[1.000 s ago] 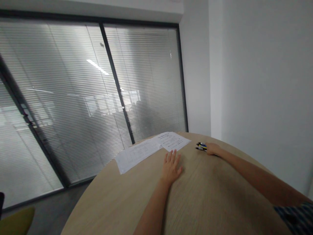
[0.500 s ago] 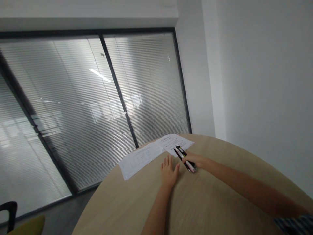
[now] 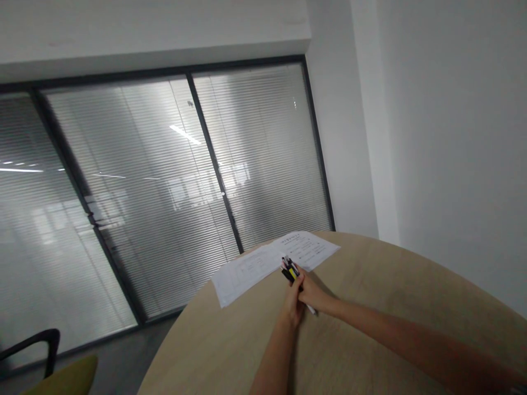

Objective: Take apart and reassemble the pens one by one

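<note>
A bundle of several pens [image 3: 290, 269], dark ones with a yellow patch and a pale one among them, is gripped between my two hands above the table. My left hand [image 3: 293, 304] closes round the bundle from the left side. From the right, my right hand [image 3: 313, 293] wraps the same pens and meets the left. The pens' upper ends point away from me and one pale end sticks out below. Their middles are hidden by my fingers. Just beyond the pens lie printed paper sheets [image 3: 317, 249].
The round wooden table [image 3: 370, 274] curves away on both sides. More paper [image 3: 247, 274] lies along its far left edge. A chair with a green seat [image 3: 66, 378] stands at lower left. Glass panels with blinds [image 3: 144, 219] and a white wall [image 3: 453, 164] enclose the far side.
My left hand has risen from lying flat on the table and closed on the pens. My right hand has brought the pens left to meet it. The view has shifted slightly.
</note>
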Available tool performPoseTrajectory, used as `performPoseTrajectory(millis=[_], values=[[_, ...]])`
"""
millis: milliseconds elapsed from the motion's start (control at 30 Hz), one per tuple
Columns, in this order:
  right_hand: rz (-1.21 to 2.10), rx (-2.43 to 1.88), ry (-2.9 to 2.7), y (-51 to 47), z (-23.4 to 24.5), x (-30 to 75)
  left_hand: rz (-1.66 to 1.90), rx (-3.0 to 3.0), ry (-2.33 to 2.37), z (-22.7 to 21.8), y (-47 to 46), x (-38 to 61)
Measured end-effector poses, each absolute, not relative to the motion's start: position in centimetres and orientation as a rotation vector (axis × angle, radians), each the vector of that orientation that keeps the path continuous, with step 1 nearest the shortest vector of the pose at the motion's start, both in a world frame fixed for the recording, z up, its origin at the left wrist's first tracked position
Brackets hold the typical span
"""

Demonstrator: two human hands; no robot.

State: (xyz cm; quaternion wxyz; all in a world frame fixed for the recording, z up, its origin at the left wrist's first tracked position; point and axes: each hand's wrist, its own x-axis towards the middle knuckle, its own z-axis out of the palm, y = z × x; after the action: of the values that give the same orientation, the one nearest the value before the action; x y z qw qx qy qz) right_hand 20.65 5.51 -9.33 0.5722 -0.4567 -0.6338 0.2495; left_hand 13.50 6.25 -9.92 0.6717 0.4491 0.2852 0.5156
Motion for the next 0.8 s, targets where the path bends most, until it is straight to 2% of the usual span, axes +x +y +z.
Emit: performPoseTrajectory(millis=[233, 400, 567, 800], values=[[0.314, -1.476, -1.965, 4.1, -9.7, 20.5, 1.058, 0.759, 0.578, -8.9, 5.7, 12.5], [0.222, -1.515, -2.028, 3.4, -8.8, 21.2, 1.094, 0.627, 0.572, -8.9, 6.3, 11.7], [0.107, -1.335, -2.067, 3.4, -8.4, 23.6, 1.199, 0.536, 0.517, -9.3, 7.5, 9.7], [0.026, -1.445, -2.099, 5.0, -11.7, 29.1, 1.315, 0.537, 0.462, -9.0, 8.3, 7.5]])
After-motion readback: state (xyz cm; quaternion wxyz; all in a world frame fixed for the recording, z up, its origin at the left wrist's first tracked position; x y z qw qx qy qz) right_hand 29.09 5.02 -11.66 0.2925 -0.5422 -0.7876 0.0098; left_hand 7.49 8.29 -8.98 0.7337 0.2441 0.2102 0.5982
